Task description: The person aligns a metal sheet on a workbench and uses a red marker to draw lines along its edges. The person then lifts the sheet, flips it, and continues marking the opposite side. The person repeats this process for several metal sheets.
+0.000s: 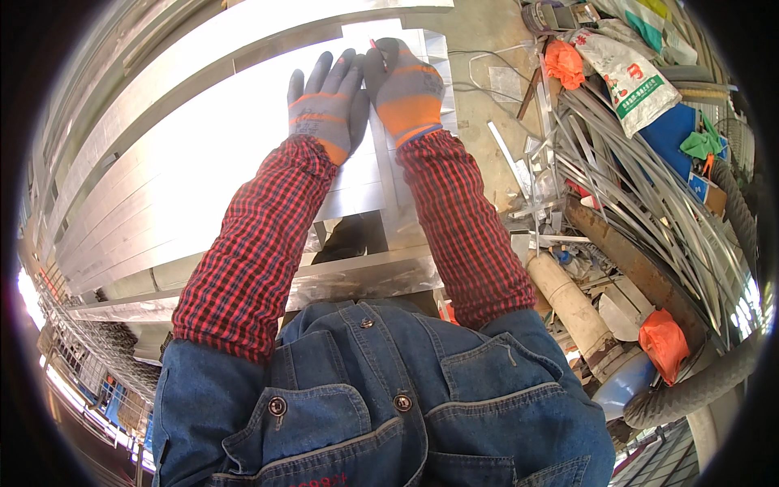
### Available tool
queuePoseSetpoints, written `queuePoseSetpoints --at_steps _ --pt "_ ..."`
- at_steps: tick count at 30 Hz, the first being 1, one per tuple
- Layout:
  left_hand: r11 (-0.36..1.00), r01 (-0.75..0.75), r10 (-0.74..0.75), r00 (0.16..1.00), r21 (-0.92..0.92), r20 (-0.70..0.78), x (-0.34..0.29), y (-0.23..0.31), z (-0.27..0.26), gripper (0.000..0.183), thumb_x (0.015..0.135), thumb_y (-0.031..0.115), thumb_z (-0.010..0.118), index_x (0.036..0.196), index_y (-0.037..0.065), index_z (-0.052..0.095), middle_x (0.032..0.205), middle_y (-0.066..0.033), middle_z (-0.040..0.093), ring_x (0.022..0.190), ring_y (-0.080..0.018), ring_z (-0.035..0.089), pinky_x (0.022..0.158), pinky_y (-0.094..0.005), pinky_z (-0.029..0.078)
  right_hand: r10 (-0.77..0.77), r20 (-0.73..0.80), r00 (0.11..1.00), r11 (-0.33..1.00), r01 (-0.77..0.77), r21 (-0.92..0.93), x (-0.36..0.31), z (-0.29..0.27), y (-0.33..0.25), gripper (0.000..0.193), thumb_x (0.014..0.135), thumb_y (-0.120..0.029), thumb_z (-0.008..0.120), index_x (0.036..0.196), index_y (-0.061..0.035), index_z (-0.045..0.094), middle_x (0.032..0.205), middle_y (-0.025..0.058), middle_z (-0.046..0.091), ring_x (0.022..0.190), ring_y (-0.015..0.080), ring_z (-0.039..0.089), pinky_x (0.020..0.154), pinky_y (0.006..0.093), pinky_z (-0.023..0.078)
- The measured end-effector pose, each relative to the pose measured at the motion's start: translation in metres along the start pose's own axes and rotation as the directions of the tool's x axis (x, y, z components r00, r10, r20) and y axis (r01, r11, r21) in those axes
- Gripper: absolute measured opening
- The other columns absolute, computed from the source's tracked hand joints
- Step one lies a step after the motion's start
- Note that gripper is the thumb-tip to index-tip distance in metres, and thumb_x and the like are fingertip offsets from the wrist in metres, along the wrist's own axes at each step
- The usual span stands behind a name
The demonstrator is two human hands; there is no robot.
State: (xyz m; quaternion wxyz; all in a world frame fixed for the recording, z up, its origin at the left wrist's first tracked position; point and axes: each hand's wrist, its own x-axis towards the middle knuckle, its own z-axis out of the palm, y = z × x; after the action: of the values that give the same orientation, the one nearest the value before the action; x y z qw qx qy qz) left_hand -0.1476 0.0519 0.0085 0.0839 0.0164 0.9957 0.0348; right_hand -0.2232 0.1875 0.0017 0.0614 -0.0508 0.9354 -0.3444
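Long, pale metal profiles [162, 195] lie side by side on a metal rack, shining brightly. My left hand [326, 105], in a grey and orange work glove, rests flat on them with its fingers apart. Close beside it, my right hand [407, 93] wears a matching glove and is closed around a thin, red, pen-like stick [374, 45]. Most of that stick is hidden by the fingers. Between my wrists a narrow grey metal strip [381, 158] runs across the profiles; what lies beneath my left palm cannot be seen.
Thin metal offcuts [633, 187] are heaped on the floor at right, beside a printed white sack [629, 81] and an orange bag [664, 345]. A rusty beam [641, 260] and a cardboard tube [572, 304] lie nearer. The rack's front rail [357, 277] runs before my waist.
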Motion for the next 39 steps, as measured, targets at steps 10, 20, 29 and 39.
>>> queuePoseSetpoints --at_steps 10,20,29,39 --pt "1.000 0.010 -0.008 0.998 -0.018 0.068 0.002 0.000 -0.007 0.072 0.109 0.038 0.056 0.175 0.019 0.036 0.184 -0.0069 0.032 0.170 -0.0307 0.027 0.140 -0.0577 0.014 0.011 0.084 0.996 0.997 -0.004 -0.080 0.003 0.003 0.005 0.040 0.109 -0.044 0.056 0.118 -0.0119 0.078 0.101 0.0188 0.081 0.096 0.0432 0.077 0.086 0.0514 0.060" --pt "0.997 0.013 -0.021 0.994 -0.073 -0.109 0.000 0.003 0.007 0.061 0.113 0.040 0.048 0.171 0.022 0.046 0.180 -0.0047 0.042 0.167 -0.0313 0.035 0.139 -0.0585 0.018 0.017 0.114 0.993 0.998 -0.010 -0.055 -0.066 -0.034 0.009 0.028 0.106 -0.035 0.066 0.106 -0.0095 0.079 0.092 0.0203 0.079 0.085 0.0421 0.077 0.079 0.0495 0.061" --pt "1.000 0.006 -0.009 0.984 -0.017 -0.180 0.000 0.003 0.015 0.058 0.116 0.040 0.047 0.171 0.024 0.047 0.178 -0.0028 0.045 0.166 -0.0289 0.037 0.139 -0.0580 0.019 0.093 0.250 0.964 0.996 -0.087 -0.033 -0.174 -0.071 0.031 0.021 0.105 -0.029 0.069 0.108 -0.0106 0.079 0.081 0.0144 0.077 0.067 0.0344 0.075 0.067 0.0437 0.059" --pt "0.998 0.031 -0.025 0.994 0.052 -0.106 0.002 0.002 0.018 0.060 0.116 0.047 0.047 0.173 0.028 0.043 0.181 0.0003 0.039 0.169 -0.0256 0.032 0.140 -0.0567 0.016 0.226 0.160 0.961 0.926 -0.263 0.271 -0.247 -0.092 0.028 0.025 0.106 -0.011 0.066 0.129 -0.0059 0.073 0.086 0.0170 0.077 0.074 0.0341 0.077 0.070 0.0462 0.060"
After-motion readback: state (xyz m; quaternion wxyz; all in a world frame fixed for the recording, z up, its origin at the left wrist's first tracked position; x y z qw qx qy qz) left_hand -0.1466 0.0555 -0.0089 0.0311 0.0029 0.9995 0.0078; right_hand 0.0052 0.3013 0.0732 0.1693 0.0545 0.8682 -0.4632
